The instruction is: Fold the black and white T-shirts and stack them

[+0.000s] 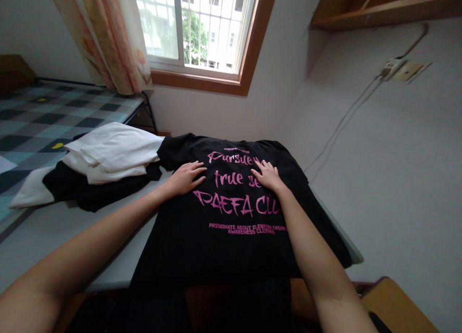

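A black T-shirt [231, 256] with pink lettering lies spread over the table [119, 261], its collar end toward the wall and its hem at the near edge. My left hand [187, 177] rests flat on the shirt, left of the lettering, fingers apart. Over the right part of the upper lettering lies my right hand [266, 174], also flat with its fingers spread. Neither hand grips the cloth. A heap of white clothes [115, 150] and black clothes [90, 193] sits to the left of the shirt.
At the left stands a bed [61, 107] with a checked cover, partly under the heap. Behind are a curtain [108, 39] and a barred window [209, 34]. A cable [335, 131] hangs from a wall socket [404, 70]. A wooden seat [397, 306] is at the lower right.
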### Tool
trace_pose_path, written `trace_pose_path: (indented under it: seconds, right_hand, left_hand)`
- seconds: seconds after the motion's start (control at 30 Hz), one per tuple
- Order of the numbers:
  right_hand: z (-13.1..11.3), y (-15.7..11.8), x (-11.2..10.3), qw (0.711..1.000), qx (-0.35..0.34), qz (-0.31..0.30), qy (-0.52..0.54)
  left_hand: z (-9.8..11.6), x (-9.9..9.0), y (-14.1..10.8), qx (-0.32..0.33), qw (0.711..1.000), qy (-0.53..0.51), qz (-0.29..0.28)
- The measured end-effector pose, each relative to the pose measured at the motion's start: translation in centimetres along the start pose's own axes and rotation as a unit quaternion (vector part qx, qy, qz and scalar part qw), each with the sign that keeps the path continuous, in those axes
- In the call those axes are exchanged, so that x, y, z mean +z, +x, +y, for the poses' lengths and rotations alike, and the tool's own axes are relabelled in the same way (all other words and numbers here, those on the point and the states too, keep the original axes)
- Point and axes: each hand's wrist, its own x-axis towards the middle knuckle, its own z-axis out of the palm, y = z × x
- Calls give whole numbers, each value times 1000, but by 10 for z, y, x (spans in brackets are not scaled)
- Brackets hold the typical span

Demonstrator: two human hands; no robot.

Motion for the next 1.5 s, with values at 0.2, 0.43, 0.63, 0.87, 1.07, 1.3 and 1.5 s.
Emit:
trace_pose_path:
  seconds: [0.2, 0.43, 0.63, 0.87, 1.07, 1.3, 1.5]
  right_hand:
    - [-1, 0, 0, 1000, -1, 2, -7]
    - [0, 0, 0, 1000, -2, 1, -8]
    - [-1, -1, -1, 1000, 1, -2, -11]
    - [-3, -2, -3, 1000, 2, -3, -5]
    - [-2, -2, -2, 1000, 0, -2, -1]
    - [-2, -2, -2, 1000, -2, 0, 2]
    - [-1, -2, -2, 1000, 0, 1, 5]
  left_hand:
    - [-1, 1, 0, 4, 1000, 0, 2]
    - [-3, 2, 0, 5, 1000, -1, 4]
    - [-2, 1, 0, 5, 1000, -5, 4]
    - [-2, 2, 0, 4, 1000, -4, 5]
    - [-2, 1, 0, 4, 1000, -10, 4]
    - [-3, 3, 0, 8, 1000, -3, 12]
    - [-2, 2, 0, 2, 1000, -7, 2]
